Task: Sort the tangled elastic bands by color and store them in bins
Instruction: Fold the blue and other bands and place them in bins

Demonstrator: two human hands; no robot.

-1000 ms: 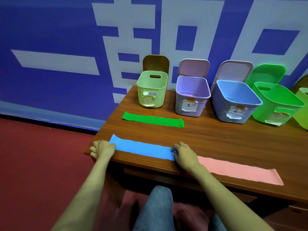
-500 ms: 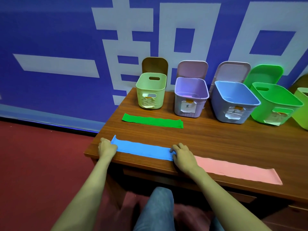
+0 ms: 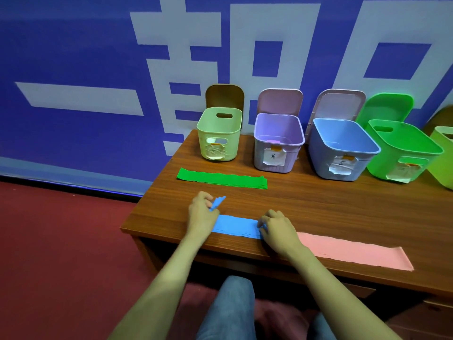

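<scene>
Seen at front edge of brown wooden desk: flat blue elastic band, left end lifted and folded up, pinched in fingers of left hand; right end gripped at desk level by curled fingers of right hand. Beside right wrist, lying flat: pink elastic band. Farther back, apart: green elastic band. Along back edge, lids propped upright behind: pale yellow plastic bin, lilac plastic bin, light blue plastic bin, bright green plastic bin. On each front: white paper label, orange tape, handwritten mark too small to read. Behind: blue wall banner, large white block characters, cropped.
</scene>
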